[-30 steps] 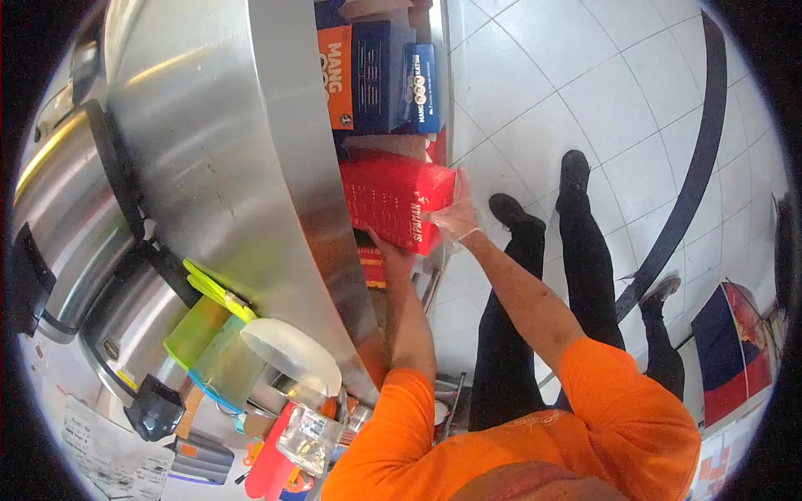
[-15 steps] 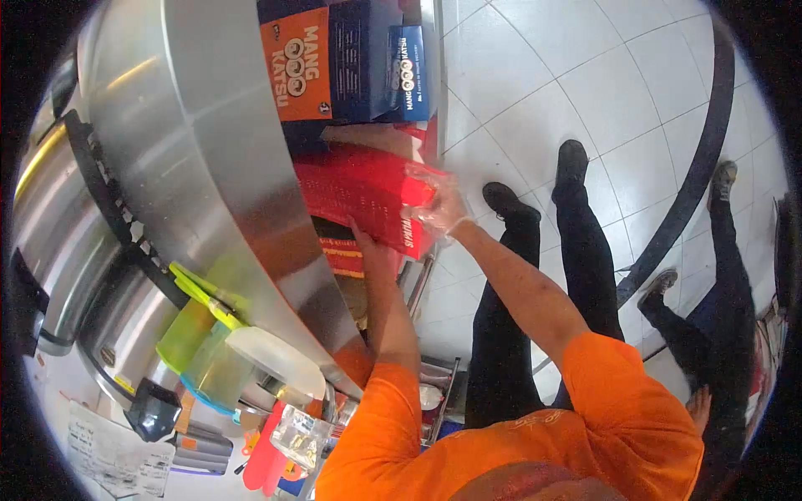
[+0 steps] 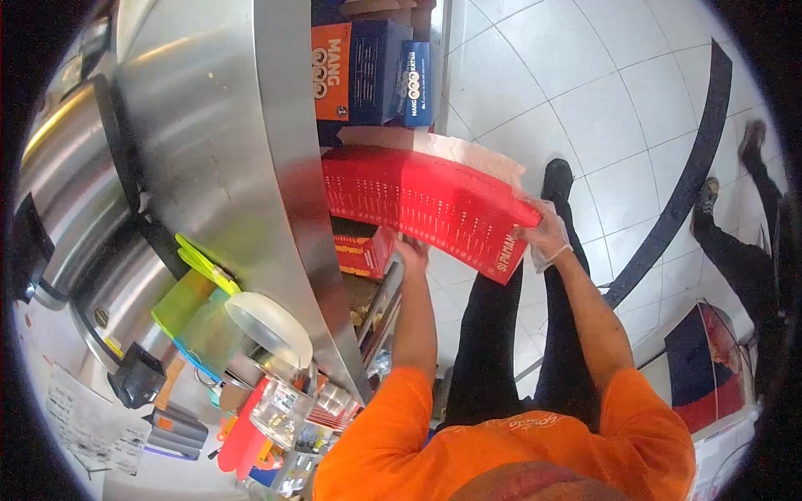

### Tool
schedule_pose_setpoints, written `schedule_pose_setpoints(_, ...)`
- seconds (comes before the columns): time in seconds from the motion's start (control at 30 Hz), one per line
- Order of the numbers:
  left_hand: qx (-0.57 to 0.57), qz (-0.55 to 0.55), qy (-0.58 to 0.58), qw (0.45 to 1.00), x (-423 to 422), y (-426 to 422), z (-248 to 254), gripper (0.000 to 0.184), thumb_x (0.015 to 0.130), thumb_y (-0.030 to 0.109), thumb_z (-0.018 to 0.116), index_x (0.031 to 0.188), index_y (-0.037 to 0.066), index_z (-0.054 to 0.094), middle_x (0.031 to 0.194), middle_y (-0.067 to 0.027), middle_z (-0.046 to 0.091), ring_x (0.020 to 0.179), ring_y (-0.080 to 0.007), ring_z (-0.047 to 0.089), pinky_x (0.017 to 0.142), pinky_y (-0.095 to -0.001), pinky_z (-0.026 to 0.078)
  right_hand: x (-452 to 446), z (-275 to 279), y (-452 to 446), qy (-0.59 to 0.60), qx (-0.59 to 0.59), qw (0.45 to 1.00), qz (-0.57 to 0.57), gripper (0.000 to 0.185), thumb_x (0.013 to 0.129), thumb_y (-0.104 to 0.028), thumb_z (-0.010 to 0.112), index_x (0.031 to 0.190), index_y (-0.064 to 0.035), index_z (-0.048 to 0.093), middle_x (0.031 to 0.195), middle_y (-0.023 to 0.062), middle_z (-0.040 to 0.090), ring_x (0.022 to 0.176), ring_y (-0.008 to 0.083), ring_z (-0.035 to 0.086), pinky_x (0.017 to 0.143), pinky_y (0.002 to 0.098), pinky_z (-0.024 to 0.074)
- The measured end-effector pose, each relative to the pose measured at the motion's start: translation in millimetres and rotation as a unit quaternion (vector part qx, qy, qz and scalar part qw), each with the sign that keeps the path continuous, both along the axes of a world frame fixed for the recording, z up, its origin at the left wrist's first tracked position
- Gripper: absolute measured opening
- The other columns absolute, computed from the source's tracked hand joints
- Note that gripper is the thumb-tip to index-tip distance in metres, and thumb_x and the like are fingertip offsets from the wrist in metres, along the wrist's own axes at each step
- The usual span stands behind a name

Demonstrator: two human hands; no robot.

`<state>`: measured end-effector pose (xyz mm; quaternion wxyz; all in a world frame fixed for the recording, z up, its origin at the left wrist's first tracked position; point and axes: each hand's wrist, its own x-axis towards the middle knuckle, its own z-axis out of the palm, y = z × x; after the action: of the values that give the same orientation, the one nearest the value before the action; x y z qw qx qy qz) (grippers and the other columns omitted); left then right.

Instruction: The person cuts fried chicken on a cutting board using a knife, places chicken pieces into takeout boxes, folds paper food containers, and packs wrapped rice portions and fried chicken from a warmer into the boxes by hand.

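A long stack of flat red cardboard boxes (image 3: 434, 196) with rows of white print sags out from a shelf under the steel counter. Its outer end, lettered "SI PAMAN", hangs over the floor above my legs. My right hand (image 3: 547, 234), in a clear plastic glove, is closed around that end. At the near lower edge of the stack, my left hand (image 3: 412, 253) supports it, some fingers hidden beneath. White wavy-edged sheets (image 3: 451, 149) lie along the stack's far side.
A steel counter (image 3: 217, 125) runs along the left. Blue-and-orange Mangkatsu boxes (image 3: 368, 71) stand on the shelf beyond. A smaller red-and-yellow box (image 3: 363, 250) sits below the stack. Green and clear containers (image 3: 188, 321) are at lower left. Another person's legs (image 3: 735, 250) show at right.
The red stack has been drawn outward to the right, with more of it past the shelf. My right hand moved right with its end; my left hand shifted slightly right.
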<state>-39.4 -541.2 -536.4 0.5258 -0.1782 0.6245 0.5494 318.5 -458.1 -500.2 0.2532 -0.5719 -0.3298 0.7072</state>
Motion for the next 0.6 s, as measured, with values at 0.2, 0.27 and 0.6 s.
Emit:
schedule_pose_setpoints(0.2, -0.339, -0.06, 0.519, 0.782, -49.3, 105.7, -16.0, 0.094, 0.09, 0.072, 0.055, 0.151, 0.003, 0.039, 0.153, -0.0229, 0.044, 0.127, -0.0404, 0.056, 0.111, -0.0533, 0.043, 52.7, -36.7, 30.1, -0.022, 0.076, 0.996, 0.047, 0.07, 0.068, -0.016, 0.092, 0.132, -0.0051, 0.065, 0.132, 0.0133, 0.061, 0.125, 0.0211, 0.056, 0.107, 0.037, 0.0468)
schedule_pose_setpoints(0.27, -0.332, -0.178, 0.579, 0.723, -79.5, 115.5, -21.6, 0.089, 0.091, 0.069, 0.058, 0.145, -0.001, 0.047, 0.145, -0.028, 0.05, 0.124, -0.0423, 0.058, 0.109, -0.0525, 0.043, 76.6, -40.2, 54.8, -0.006, 0.05, 0.996, 0.071, 0.068, 0.071, -0.017, 0.091, 0.132, -0.0034, 0.064, 0.134, 0.014, 0.061, 0.126, 0.0214, 0.056, 0.108, 0.037, 0.0464)
schedule_pose_setpoints(0.6, -0.175, -0.433, 0.351, 0.811, -0.4, 68.7, 73.6, 0.056, 0.086, 0.044, 0.08, 0.116, -0.002, 0.071, 0.107, -0.0129, 0.075, 0.098, -0.0213, 0.069, 0.089, -0.0391, 0.053, 194.3, 77.6, 73.1, 0.033, 0.01, 0.998, 0.05, 0.066, 0.084, -0.03, 0.078, 0.138, 0.0001, 0.054, 0.135, 0.0112, 0.06, 0.125, 0.0213, 0.056, 0.109, 0.0373, 0.0432)
